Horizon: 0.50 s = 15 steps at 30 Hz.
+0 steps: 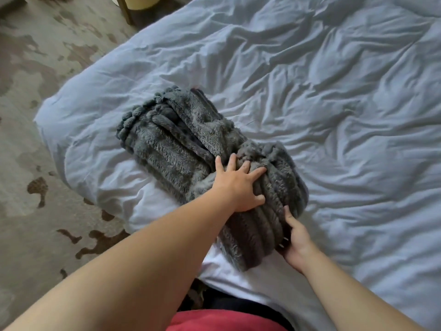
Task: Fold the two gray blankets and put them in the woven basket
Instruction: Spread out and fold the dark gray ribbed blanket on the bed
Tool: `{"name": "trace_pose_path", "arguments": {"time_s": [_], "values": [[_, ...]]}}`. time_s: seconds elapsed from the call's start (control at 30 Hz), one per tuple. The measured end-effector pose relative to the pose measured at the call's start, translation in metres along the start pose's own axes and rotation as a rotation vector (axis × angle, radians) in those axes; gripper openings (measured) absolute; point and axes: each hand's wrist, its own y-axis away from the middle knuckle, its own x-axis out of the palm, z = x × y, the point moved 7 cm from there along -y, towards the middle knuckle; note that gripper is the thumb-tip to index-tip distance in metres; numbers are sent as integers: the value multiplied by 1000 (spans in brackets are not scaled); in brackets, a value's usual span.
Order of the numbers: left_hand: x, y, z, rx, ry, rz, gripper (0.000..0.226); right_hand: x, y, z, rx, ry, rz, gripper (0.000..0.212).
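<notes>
Head view shows your left hand (pixel 238 185) laid flat with fingers spread on top of the gray ribbed plush blanket bundle (pixel 262 230), while your right hand (pixel 294 242) grips its near right edge. It lies on the rumpled white duvet (pixel 334 115) near the bed's corner, touching a gray pom-pom-edged folded pile (pixel 167 144).

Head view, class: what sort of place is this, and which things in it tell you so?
Probably a bedroom: a wide, rumpled white duvet fills most of the view, plush gray blankets lie on it, and patterned carpet runs alongside.
</notes>
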Motion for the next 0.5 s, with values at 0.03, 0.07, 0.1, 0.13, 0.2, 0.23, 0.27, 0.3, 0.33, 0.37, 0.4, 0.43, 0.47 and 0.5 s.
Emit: {"name": "trace_pose_path", "arguments": {"time_s": [0.03,0.07,0.1,0.13,0.2,0.23,0.27,0.3,0.33,0.37,0.4,0.43,0.47,0.5], "values": [[3,-6,12,-24,32,37,79,2,-2,-2,-8,-66,-1,37],[6,-12,25,-53,81,81,80,5,-3,-5,-8,-135,1,33],[9,-17,35,-73,139,124,81,9,-3,-9,0,-197,15,33],[11,-21,42,-84,197,162,82,15,-2,-13,13,-252,43,35],[16,-32,54,-87,302,216,83,32,2,-15,39,-307,82,44],[17,-36,61,-85,360,229,83,39,4,-11,46,-294,71,47],[17,-41,69,-92,430,243,81,46,8,-5,51,-259,45,50],[17,-45,78,-99,520,259,79,52,13,3,55,-201,10,54],[15,-48,85,-106,615,287,77,60,19,12,63,-133,-29,61],[13,-51,92,-105,714,312,75,68,25,20,69,-70,-70,69],[10,-51,100,-109,795,334,71,79,32,29,65,-22,-107,75],[10,-55,111,-117,895,341,64,91,39,37,44,15,-132,80],[8,-57,123,-153,999,344,53,106,44,46,10,45,-141,84],[8,-55,138,-164,1085,340,40,122,48,55,-26,70,-146,89]]}}
